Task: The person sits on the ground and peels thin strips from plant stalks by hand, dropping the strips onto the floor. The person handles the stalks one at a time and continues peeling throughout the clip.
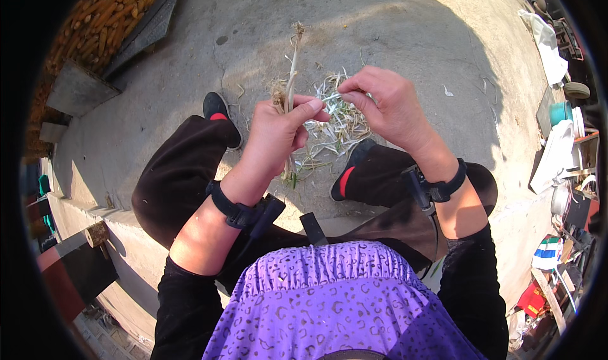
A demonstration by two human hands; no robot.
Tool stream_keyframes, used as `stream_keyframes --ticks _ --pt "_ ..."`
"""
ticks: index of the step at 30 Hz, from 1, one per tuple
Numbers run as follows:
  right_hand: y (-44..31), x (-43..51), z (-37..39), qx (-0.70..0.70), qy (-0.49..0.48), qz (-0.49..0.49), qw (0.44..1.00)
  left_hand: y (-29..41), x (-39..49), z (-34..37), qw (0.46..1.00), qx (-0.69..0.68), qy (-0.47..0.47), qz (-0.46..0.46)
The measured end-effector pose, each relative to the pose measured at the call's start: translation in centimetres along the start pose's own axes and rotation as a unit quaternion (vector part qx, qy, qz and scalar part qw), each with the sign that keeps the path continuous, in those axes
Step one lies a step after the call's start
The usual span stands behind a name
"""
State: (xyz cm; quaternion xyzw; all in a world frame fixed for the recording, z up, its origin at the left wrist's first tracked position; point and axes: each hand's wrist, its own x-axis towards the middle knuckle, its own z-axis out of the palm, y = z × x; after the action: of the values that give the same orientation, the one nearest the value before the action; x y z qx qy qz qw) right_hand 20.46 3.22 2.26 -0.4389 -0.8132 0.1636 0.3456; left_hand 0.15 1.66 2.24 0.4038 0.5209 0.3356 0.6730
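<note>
My left hand [285, 127] is closed around several scallion stalks [291, 82], whose dry roots point away from me and whose lower ends show beneath the fist. To its right, my right hand [380, 101] pinches a thin whitish-green scallion piece [332, 96] between thumb and forefinger. That piece reaches towards my left fingertips; whether it touches them I cannot tell. Below and beyond both hands, a loose heap of peeled scallion skins and root scraps [339, 127] lies on the concrete between my shoes.
Corn cobs [111, 15] are piled at the upper left behind boards [83, 88]. A concrete ledge [90, 215] runs along the left. White sacks [544, 46], a teal container [560, 113] and assorted clutter line the right side. My shoes [216, 105] flank the scraps.
</note>
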Motion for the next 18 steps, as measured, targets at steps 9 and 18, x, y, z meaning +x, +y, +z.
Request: stream_keyframes --ticks 9,18 --pt "0.1 -0.1 -0.2 -0.014 -0.028 -0.022 0.999 -0.2 0.2 -0.3 0.991 -0.094 0.011 -0.091" --pt "1.2 0.2 -1.0 -0.068 -0.014 -0.038 0.997 -0.4 0.3 -0.4 0.997 -0.011 -0.042 -0.065"
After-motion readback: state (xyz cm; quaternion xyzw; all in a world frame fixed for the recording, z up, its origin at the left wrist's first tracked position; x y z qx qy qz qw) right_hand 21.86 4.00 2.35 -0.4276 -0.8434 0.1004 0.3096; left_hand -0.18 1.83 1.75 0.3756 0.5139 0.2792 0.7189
